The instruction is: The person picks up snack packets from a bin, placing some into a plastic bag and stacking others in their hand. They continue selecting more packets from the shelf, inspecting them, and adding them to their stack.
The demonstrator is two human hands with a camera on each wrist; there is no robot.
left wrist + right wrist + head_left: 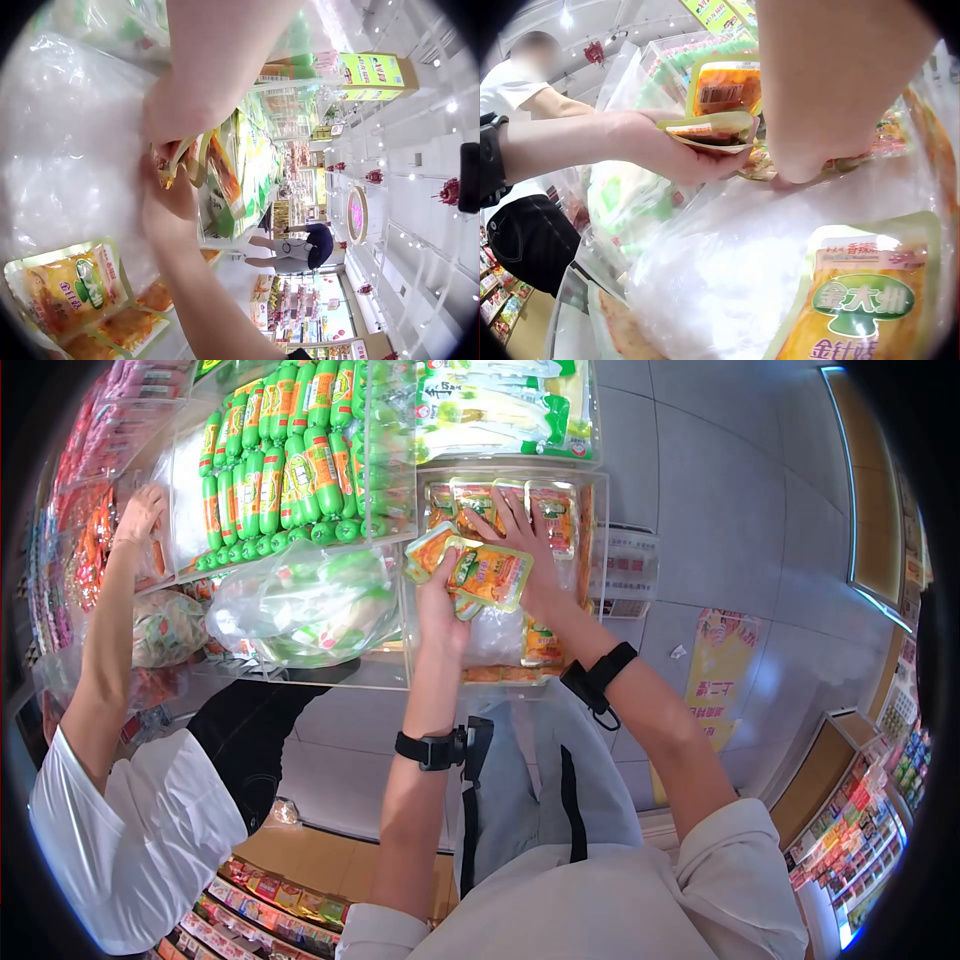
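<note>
In the head view my left hand [441, 608] grips a small stack of orange and yellow snack packets [486, 575], which fan out above the fist. The right wrist view shows the held packets [714, 129] edge-on between thumb and fingers. My right hand [527, 555] reaches across the clear bin [590, 530] just right of them. Its fingers lie extended over a row of similar packets [562, 510] at the bin's far side. A loose packet [866, 292] with a green mushroom label lies near the right wrist, beside clear plastic wrapping [705, 262].
Left of the bin stands a clear container of green-wrapped sausages [290, 470], with a bulging plastic bag [310, 605] in front. White-and-green packs [490, 410] fill the bin behind. A person in a white shirt [130, 830] reaches into bins at the left.
</note>
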